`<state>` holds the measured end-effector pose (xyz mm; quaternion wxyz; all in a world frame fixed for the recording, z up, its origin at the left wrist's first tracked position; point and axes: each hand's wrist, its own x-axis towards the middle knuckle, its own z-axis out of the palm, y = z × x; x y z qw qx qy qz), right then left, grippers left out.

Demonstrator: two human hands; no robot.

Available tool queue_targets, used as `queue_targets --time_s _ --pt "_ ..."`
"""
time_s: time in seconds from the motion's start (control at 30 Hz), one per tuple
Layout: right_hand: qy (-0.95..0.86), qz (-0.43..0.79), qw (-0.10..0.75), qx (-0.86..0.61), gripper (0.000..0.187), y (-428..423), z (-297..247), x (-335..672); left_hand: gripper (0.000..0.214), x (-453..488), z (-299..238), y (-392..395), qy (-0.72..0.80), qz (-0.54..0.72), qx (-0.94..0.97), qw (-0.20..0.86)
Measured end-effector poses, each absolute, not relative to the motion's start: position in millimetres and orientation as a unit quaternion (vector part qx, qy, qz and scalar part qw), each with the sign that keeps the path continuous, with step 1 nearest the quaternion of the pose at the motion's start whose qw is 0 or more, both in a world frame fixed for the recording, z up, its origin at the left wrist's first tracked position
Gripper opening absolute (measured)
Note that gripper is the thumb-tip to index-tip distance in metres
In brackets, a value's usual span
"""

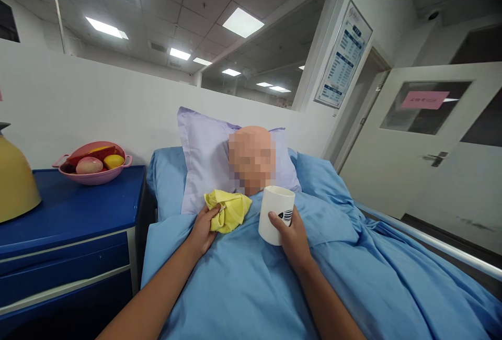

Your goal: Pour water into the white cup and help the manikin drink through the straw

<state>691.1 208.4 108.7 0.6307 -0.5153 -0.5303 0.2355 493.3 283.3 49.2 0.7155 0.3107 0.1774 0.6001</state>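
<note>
Now gripping a cup (275, 213) in the right hand (293, 236), low on its white wall, thumb across the front by the dark mark, fingers closed round the far side. Held upright over the blanket (243, 287), just below the chin of a head (251, 157) resting on a pillow (202, 162). Cannot see into the cup, so cannot tell whether full or empty. Looks like glazed ceramic: stiff, smooth, probably a little slippery, and breakable if dropped; heavier if filled. Best taken round the wall as now and carried level; no handle showing from this side.

Pressing on a cloth (229, 210) with the left hand (202, 230), fingers curled shut on its near edge, heel of the hand down on the blanket. Lying bunched and yellow just beside the cup, by the pillow's lower edge and close under the chin. Soft, light and limp by the look; open to a pinch anywhere, but likely to sag and unfold if lifted by one corner, so better gathered in a fistful.

Off to the left, well apart from both hands: a blue cabinet (78, 206) with a pink bowl (96, 178) of fruit on top. To the right, a rail (431, 243) along the bed and a door (431, 172) beyond.
</note>
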Motion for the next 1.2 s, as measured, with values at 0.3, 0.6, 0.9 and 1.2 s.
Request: queue_targets --time_s 0.3,0.6,0.9,1.2 --pt "-0.564 0.193 0.605 -0.528 0.052 205 111 687 0.039 493 51 283 0.182 0.597 0.31 0.717" --pt "-0.581 0.191 0.624 -0.487 0.054 200 109 685 0.035 487 84 251 0.296 0.593 0.351 0.661" --pt "-0.559 0.202 0.657 -0.464 0.055 199 111 684 0.03 504 163 235 0.309 0.75 0.428 0.399" --pt "-0.388 0.243 0.779 -0.429 0.057 211 108 698 0.038 563 206 265 0.097 0.597 0.681 0.414"
